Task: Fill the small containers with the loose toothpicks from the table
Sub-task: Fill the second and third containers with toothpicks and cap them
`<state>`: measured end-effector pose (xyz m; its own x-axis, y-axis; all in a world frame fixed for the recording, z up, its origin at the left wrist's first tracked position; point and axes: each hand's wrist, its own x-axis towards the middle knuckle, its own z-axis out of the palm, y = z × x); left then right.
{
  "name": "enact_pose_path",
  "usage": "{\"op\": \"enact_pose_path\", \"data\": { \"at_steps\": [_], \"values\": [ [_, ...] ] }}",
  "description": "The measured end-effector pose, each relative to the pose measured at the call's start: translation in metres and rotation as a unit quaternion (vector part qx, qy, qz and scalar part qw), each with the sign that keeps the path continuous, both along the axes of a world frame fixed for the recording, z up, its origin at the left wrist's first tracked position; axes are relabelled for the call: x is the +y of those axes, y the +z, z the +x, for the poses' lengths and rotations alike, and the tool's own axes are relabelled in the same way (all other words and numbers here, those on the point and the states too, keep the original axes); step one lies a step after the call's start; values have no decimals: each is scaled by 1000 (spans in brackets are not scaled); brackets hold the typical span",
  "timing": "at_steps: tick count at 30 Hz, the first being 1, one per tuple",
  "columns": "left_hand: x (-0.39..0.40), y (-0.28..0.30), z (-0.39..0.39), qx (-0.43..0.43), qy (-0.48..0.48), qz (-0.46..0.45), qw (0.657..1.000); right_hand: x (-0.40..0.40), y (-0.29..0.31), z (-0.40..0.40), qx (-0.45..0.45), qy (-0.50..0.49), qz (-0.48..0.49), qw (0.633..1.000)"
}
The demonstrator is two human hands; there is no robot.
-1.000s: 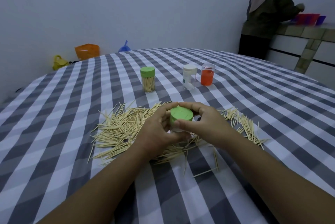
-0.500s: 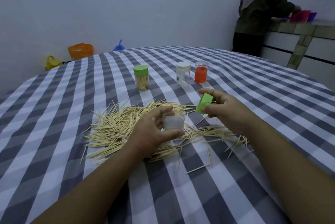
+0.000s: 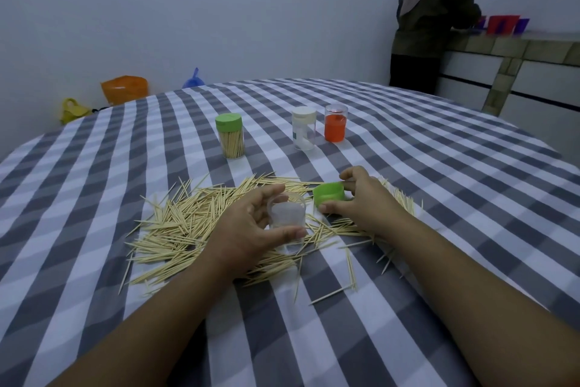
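Checked tablecloth (image 3: 408, 167) with the toothpick pile (image 3: 194, 223) in the middle. Lid's off now: a second ago both hands were on the capped jar, half a second ago the green lid (image 3: 328, 197) was lifted, and now the right hand (image 3: 361, 198) pinches it down just right of the pile. Left hand (image 3: 248, 229) is wrapped round the empty clear jar (image 3: 287, 219) on the pile, so filling can start. Full jar (image 3: 230, 135) sits behind the pile.

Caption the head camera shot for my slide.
Left hand holds open clear container; right hand sets green lid among loose toothpicks.
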<state>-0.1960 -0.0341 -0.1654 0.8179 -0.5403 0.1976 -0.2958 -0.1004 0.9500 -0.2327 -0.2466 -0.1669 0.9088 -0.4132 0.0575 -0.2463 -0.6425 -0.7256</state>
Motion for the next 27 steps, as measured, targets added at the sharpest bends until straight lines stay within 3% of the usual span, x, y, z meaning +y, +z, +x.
{"op": "enact_pose_path", "data": {
  "at_steps": [5, 8, 11, 17, 27],
  "values": [
    [1, 0, -1, 4, -5, -6, 1000, -10, 13, -9, -11, 23, 70, 997],
    [1, 0, -1, 8, -8, -10, 1000, -25, 28, -18, -14, -4, 4, 1000],
    [0, -1, 0, 11, -8, -10, 1000, -37, 35, -18, 41, -3, -86, 995],
    [2, -2, 0, 1, -7, -4, 1000, -46, 24, 5, 150, 50, -273, 949],
    [1, -3, 4, 14, -12, -12, 1000, -61, 36, -4, 246, 74, -311, 915]
  ]
}}
